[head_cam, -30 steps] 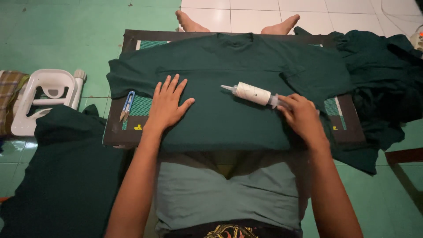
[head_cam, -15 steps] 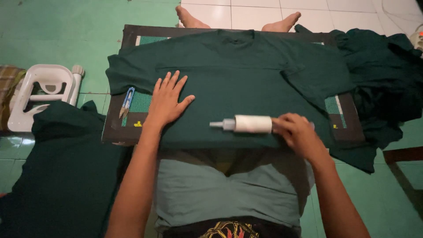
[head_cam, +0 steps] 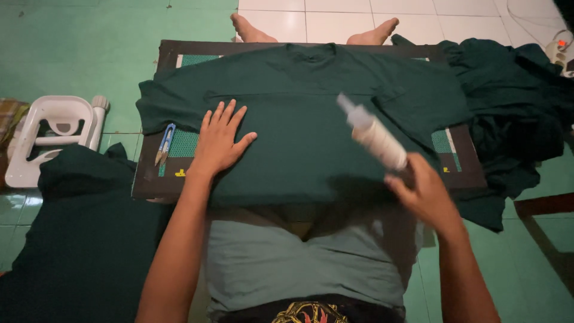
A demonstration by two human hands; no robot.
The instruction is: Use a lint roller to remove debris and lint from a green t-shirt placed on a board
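Two bare hands over a dark green shirt [head_cam: 311, 119], seen from the head camera looking straight down. Shirt is spread flat on a dark board [head_cam: 466, 173] that lies across the person's lap on the floor, collar pointing away toward the feet [head_cam: 311, 30]. Left hand [head_cam: 218, 140] lies palm down on the shirt's left half, fingers spread wide and flat, so an open grip, just pressing the cloth and holding nothing. Right hand [head_cam: 421, 191] is near the board's front right edge, grip closed around the handle end of a white lint roller [head_cam: 373, 134], which is tilted up and away, lifted above the shirt with its narrow end pointing toward the collar; it's a bit blurred. Small blue thread snips [head_cam: 165, 142] lie on the board just left of the left hand, beside the sleeve. More dark green cloth is heaped at the right [head_cam: 514, 101], another pile lies on the green tiled floor at lower left [head_cam: 84, 239], with a white plastic stool [head_cam: 51, 128] beyond it.
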